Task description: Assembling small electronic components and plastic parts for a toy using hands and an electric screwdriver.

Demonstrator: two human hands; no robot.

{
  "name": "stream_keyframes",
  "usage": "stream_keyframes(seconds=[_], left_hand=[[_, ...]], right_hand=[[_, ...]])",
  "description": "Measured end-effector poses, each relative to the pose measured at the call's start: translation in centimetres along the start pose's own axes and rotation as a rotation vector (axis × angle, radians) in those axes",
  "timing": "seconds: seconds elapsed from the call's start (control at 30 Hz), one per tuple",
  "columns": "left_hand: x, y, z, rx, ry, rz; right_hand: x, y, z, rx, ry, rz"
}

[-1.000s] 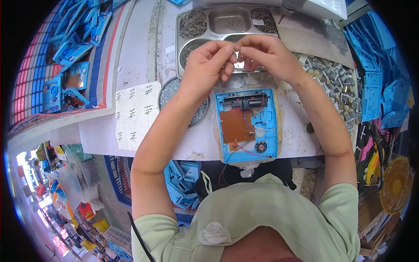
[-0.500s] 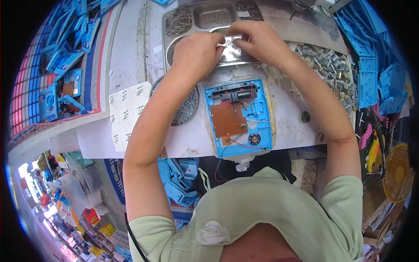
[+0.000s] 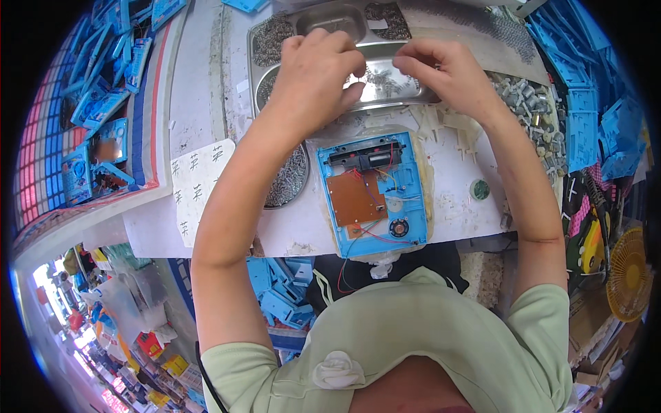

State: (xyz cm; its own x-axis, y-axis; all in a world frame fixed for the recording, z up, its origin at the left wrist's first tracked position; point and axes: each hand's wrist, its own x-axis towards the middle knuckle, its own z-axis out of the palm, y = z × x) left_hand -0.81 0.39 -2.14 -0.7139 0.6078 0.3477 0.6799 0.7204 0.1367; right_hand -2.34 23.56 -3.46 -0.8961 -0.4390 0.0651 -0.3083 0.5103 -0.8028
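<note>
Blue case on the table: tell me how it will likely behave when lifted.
The blue case should stay fairly stiff, given its moulded, walled shell. Its wires would probably flop and might snag, since they are thin and some hang past the table's edge. Its inside seems fragile, as the brown board lies exposed.

White worktable [image 3: 451, 220], grey floor [image 3: 175, 296], bright light [image 3: 45, 277] at left
</note>
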Motion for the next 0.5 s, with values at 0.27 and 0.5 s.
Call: stream_keyframes(seconds=[0.27,0.5], left_hand=[[-0.8,-0.5,-0.1,-0.264,0.099,-0.131],[-0.5,0.4,1.5,-0.431,0.09,-0.392]], right_hand=[[2.0,-0.1,2.4,0.351,-0.234,-0.107],[1.4,-0.5,3.2,-0.297,0.186,-0.511]])
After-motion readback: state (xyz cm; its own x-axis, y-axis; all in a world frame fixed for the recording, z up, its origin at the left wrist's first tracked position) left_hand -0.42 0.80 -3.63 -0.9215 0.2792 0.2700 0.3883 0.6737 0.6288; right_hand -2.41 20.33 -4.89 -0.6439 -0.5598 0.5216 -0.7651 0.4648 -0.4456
